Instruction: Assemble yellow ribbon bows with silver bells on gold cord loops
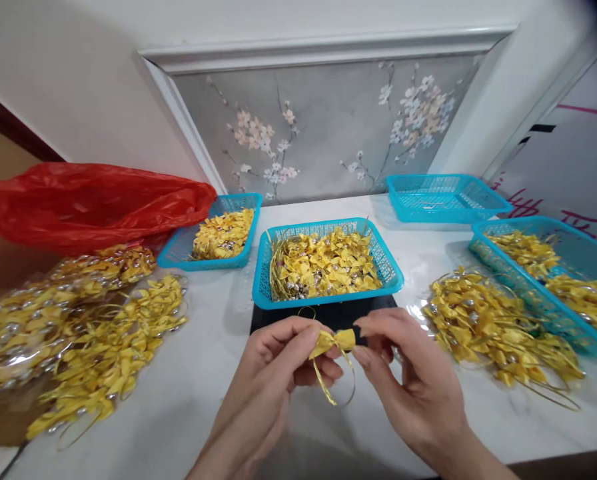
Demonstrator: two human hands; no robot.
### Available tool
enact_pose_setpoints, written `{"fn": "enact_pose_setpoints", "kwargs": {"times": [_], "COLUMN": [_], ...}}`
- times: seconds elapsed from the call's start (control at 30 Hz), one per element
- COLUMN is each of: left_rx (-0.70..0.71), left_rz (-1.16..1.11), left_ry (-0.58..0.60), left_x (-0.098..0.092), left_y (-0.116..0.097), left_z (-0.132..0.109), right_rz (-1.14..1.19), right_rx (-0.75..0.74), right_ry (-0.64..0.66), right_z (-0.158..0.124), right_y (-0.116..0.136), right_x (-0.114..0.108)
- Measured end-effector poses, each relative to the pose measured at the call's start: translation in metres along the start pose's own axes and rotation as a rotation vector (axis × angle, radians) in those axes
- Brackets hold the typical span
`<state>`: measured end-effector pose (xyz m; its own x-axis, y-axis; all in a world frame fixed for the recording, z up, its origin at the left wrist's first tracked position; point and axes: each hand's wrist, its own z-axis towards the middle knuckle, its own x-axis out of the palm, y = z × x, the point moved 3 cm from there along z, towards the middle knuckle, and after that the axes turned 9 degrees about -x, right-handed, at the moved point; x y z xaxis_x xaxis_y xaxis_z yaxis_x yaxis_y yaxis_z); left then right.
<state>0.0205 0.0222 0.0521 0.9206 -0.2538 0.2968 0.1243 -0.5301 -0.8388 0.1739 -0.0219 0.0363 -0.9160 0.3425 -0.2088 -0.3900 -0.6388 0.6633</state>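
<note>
Yellow bow (pixel 342 339) in left hand (pixel 284 357)

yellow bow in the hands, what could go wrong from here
The thin gold tie hanging from the yellow bow could catch on the left hand. Heaped bows in the middle basket might tangle. The red bag, overlapping the left basket in view, may drag it if pulled.

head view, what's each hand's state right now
Left hand: closed, pinching a yellow ribbon bow between thumb and fingers.
Right hand: partly curled at the bow's right end; whether it grips cannot be told.
</note>
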Motion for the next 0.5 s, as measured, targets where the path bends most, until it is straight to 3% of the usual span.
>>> {"fn": "enact_pose_setpoints", "kwargs": {"times": [0.1,0.23,0.5], "left_rx": [0.051,0.118,0.052], "left_rz": [0.046,0.155,0.189], "left_ry": [-0.045,-0.071,-0.062], "left_x": [0.001,0.002,0.004], "left_y": [0.0,0.001,0.001], "left_z": [0.0,-0.002,-0.008], "right_rz": [-0.105,-0.117,0.28], "right_rx": [-0.158,-0.169,0.345], "right_ry": [0.018,0.033,0.117], "right_z": [-0.001,0.003,0.012], "right_y": [0.005,0.007,-0.008], "right_x": [0.0,0.001,-0.002]}}
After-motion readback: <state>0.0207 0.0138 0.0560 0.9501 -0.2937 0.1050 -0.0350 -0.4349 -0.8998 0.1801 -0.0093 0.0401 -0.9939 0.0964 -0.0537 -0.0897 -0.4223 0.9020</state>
